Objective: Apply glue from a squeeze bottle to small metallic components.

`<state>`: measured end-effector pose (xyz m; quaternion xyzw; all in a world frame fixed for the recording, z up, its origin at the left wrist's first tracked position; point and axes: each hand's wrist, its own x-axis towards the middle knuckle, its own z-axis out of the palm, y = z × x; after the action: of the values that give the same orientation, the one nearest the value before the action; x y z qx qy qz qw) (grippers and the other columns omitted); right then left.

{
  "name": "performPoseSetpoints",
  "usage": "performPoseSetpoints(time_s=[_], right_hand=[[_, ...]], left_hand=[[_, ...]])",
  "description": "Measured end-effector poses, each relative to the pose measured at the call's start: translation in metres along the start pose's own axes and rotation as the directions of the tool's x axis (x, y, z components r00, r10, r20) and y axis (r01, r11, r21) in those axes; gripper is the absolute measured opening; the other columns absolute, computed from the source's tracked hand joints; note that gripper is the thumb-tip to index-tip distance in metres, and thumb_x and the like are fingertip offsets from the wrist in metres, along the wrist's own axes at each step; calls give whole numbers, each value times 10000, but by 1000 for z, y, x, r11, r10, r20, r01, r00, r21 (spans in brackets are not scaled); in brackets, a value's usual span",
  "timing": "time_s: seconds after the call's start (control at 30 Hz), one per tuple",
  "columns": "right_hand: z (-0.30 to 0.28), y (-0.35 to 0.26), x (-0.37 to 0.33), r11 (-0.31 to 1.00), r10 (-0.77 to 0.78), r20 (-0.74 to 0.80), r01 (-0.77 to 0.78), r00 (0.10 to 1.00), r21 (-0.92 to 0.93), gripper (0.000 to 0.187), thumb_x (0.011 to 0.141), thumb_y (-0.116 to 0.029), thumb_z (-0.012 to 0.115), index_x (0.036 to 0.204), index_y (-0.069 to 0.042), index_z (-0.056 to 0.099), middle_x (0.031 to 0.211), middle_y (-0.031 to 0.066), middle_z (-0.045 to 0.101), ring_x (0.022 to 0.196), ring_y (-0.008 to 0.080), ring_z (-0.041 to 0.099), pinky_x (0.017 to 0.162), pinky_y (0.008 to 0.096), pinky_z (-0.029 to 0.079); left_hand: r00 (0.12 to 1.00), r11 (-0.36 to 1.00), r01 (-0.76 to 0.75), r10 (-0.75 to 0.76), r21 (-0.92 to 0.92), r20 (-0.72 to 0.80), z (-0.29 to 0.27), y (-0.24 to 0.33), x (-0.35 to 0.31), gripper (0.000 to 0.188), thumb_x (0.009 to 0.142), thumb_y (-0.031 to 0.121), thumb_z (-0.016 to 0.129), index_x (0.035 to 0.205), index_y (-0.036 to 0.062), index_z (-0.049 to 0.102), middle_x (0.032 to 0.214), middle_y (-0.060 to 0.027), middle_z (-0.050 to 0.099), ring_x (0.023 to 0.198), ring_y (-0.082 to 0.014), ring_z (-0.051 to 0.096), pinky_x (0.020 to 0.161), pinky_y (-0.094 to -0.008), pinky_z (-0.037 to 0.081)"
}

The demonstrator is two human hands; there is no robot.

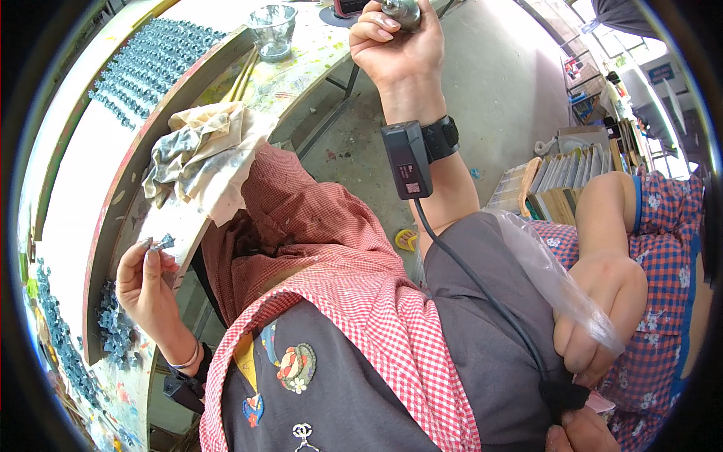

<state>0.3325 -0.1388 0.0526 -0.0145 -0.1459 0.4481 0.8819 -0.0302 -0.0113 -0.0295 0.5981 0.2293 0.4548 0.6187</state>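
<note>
My left hand (151, 290) is beside the table edge at the left, thumb and fingers pinching a small blue-grey figure (163, 242). A pile of similar blue-grey pieces (117, 328) lies just below that hand. My right hand (399, 49) is raised at the top, palm up, its fingers curled round a metallic, rounded tool (404, 13); the picture's top edge cuts it off. A stained cloth (199, 154) lies on the table between my hands. Near my right hand stands a clear glass cup (273, 34) with smeared walls.
Rows of blue-grey pieces (154, 64) stand on the white board behind a wooden rail (135, 162). Another person's hand (599, 309) is at my right, by a black cable (482, 279) running to the box (407, 160) on my right wrist. Upright boards (565, 177) fill a rack.
</note>
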Motion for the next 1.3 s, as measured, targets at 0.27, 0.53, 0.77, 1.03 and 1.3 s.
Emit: performPoseSetpoints(time_s=[0.27, 0.53, 0.77, 1.03, 1.3], right_hand=[[2, 0, -3, 1000, -3, 7, 3, 1000, -9, 337, 773, -290, 530, 805, 26, 414, 644, 56, 413, 457, 102, 408, 419, 221, 330], [4, 2, 3, 1000, 0, 10, 0, 1000, -29, 335, 770, -285, 536, 804, 24, 413, 644, 55, 413, 457, 101, 408, 418, 221, 330], [0, 0, -4, 1000, 8, 3, -8, 1000, -15, 332, 767, -281, 542, 803, 23, 413, 643, 54, 413, 456, 100, 407, 418, 220, 331], [-1, -4, -6, 1000, 0, 4, 0, 1000, -7, 330, 763, -277, 548, 802, 21, 412, 642, 53, 412, 456, 99, 406, 418, 219, 331], [2, -4, -9, 1000, -2, 10, 2, 1000, -1, 328, 760, -272, 555, 801, 20, 412, 642, 52, 412, 456, 98, 405, 418, 219, 331]], left_hand=[[1000, 1000, -14, 14, -9, 8, -1, 0, -1, 140, 818, 18, 576, 950, -27, 580, 801, -78, 613, 639, -104, 580, 562, -198, 482], [999, 1000, 11, -11, 2, -53, -1, 1, -2, 143, 818, 13, 573, 953, -33, 578, 801, -81, 612, 644, -107, 582, 569, -201, 485], [1000, 1000, 3, -3, -18, -4, -2, 1, -2, 146, 818, 11, 572, 956, -35, 578, 817, -82, 612, 645, -106, 582, 572, -200, 487], [1000, 1000, -5, 4, -6, -23, -2, 1, -3, 149, 819, 15, 573, 957, -40, 576, 828, -87, 613, 653, -106, 584, 572, -202, 487], [1000, 1000, 4, -4, 20, -19, -3, 2, -4, 166, 836, 19, 545, 993, -26, 574, 792, -77, 610, 645, -112, 574, 570, -206, 471]])
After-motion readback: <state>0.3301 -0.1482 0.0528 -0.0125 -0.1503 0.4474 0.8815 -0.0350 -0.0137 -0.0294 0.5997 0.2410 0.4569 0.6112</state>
